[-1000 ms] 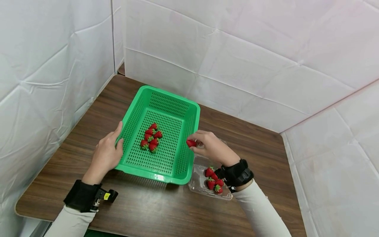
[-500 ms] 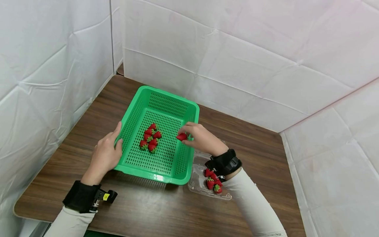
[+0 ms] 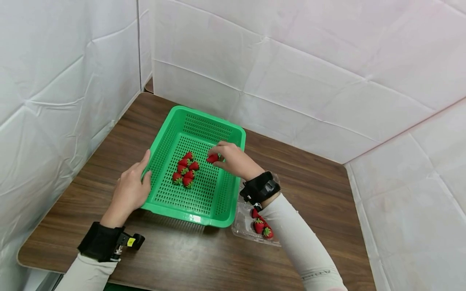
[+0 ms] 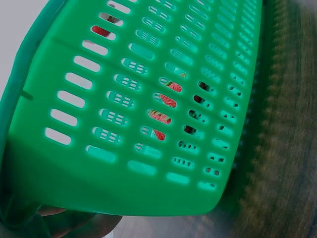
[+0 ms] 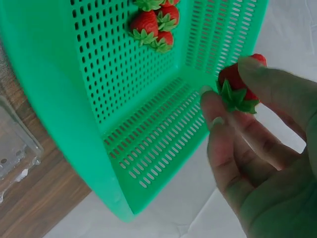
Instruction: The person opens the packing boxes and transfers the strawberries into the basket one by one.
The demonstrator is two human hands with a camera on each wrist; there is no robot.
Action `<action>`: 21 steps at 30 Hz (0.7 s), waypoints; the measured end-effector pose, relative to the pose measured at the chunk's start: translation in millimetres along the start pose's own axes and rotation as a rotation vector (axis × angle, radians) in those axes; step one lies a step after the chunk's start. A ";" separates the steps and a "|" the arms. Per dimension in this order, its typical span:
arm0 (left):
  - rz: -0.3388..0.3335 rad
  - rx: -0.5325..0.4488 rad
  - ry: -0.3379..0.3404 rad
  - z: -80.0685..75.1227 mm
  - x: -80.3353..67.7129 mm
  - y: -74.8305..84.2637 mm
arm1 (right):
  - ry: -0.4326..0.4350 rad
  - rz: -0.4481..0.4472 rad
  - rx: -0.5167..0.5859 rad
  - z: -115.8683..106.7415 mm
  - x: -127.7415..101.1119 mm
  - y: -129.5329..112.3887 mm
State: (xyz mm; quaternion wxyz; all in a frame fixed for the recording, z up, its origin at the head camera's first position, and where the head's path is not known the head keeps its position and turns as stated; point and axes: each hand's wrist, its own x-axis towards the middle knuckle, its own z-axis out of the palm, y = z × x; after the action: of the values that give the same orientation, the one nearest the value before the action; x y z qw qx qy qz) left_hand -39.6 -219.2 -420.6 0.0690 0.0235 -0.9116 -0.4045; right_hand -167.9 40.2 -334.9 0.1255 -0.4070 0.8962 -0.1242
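**Strawberry held over the green basket**

Nearest the viewer, two sleeved forearms with black wrist straps reach out over the brown wooden table (image 3: 174, 258). Just beside the right forearm lies a clear plastic clamshell (image 3: 243, 226) with a few strawberries (image 3: 263, 228) in it, partly hidden by the sleeve; its clear edge also shows at the left in the right wrist view (image 5: 15, 153).

A little farther on, the left hand (image 3: 129, 190) rests against the left rim of the green perforated basket (image 3: 204, 208), its fingers curled over the edge and gripping it. In the left wrist view the basket's slotted wall (image 4: 124, 148) fills the frame, with red fruit glimpsed through the slots and a bit of the hand below.

Farther in, the right hand (image 3: 233, 159) is above the basket's inside, near its right wall. Its thumb and fingertips pinch a single strawberry (image 3: 212, 158), lifted clear of the basket floor; the right wrist view shows the strawberry (image 5: 238, 84) with its green leaves turned toward the palm (image 5: 262, 163). To its left, a cluster of strawberries (image 3: 185, 169) lies on the basket floor, near the held one but apart from it.

Beyond the basket stand white padded walls (image 3: 291, 72).
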 end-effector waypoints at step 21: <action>0.008 -0.012 0.018 -0.5 -1.7 0.5 | -0.122 0.076 0.019 11.3 38.3 7.4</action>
State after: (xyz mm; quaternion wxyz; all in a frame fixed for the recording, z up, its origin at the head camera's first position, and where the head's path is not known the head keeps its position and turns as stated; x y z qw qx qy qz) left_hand -37.8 -219.0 -420.1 0.0788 0.0232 -0.9087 -0.4093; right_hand -193.8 14.3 -352.6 0.1882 -0.3783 0.9005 -0.1026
